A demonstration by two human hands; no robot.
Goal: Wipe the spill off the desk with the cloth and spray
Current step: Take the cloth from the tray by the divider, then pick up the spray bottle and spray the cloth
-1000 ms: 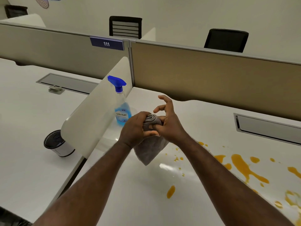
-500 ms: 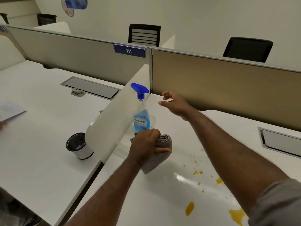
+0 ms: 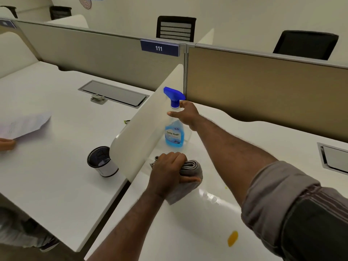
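Note:
A clear spray bottle (image 3: 174, 134) with blue liquid and a blue trigger head stands upright on the white desk (image 3: 188, 232), beside the divider. My right hand (image 3: 186, 114) reaches across to it, thumb in front of the neck and fingers behind, wrapped just under the trigger head. My left hand (image 3: 166, 175) grips a rolled grey cloth (image 3: 190, 172) pressed low on the desk, nearer to me than the bottle. One orange spill drop (image 3: 233, 238) lies at the near right; most of the spill is out of frame.
A white curved divider (image 3: 146, 129) runs along the left of the bottle. On the neighbouring desk stand a black mesh cup (image 3: 101, 161) and a cable hatch (image 3: 113, 93); another person's hand holds paper (image 3: 24, 125). A tan partition (image 3: 263, 87) closes the back; a second hatch (image 3: 335, 159) is right.
My right hand let go of the cloth and reached forward-left to the bottle's neck. My left hand kept the cloth and lowered it. The view swung left, leaving most of the spill out of sight.

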